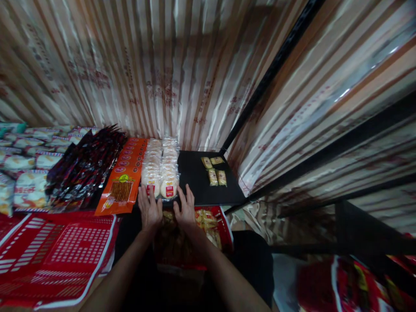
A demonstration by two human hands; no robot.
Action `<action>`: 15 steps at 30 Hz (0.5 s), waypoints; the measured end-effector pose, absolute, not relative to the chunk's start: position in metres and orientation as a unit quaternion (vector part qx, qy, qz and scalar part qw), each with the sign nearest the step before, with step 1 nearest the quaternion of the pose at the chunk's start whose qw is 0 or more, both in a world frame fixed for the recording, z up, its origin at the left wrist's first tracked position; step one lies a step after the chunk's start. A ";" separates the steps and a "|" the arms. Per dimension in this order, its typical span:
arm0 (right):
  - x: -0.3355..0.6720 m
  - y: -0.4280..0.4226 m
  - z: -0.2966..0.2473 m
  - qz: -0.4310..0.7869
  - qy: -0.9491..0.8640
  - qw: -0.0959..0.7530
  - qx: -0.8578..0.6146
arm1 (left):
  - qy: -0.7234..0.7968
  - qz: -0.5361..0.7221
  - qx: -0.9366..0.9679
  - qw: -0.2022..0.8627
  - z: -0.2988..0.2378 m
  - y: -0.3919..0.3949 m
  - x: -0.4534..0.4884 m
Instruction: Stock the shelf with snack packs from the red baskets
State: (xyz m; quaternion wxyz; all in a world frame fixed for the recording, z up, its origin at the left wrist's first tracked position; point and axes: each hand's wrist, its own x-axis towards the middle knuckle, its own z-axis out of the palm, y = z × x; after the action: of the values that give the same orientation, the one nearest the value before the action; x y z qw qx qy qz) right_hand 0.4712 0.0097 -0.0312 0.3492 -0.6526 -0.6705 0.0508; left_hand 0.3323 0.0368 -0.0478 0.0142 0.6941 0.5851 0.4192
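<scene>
Two rows of clear-wrapped round white crackers lie overlapped on the black shelf. My left hand rests at the front end of the left row, fingers stretched over the nearest packet with its red label. At the right row's front corner is my right hand, its fingers spread beside the packet; whether it touches is hard to tell. Neither hand grips anything. Several small gold-wrapped packets sit apart on the shelf to the right. Below my hands stands a red basket holding yellow-wrapped snacks.
Orange snack packs lie left of the crackers, then a heap of dark shiny packets and white bags. A red basket is at lower left. Black metal posts and wrinkled printed sheeting enclose the shelf.
</scene>
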 end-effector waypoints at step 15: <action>0.574 -0.107 -0.076 0.313 -0.543 -0.076 -0.775 | 0.423 0.133 0.834 0.328 -0.087 -0.094 0.406</action>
State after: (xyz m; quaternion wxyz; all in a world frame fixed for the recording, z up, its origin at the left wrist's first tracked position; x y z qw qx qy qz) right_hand 0.5739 -0.1072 -0.0758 -0.0760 -0.7754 -0.5434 0.3126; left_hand 0.4058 -0.0935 -0.0867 0.3284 0.8338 0.4233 0.1333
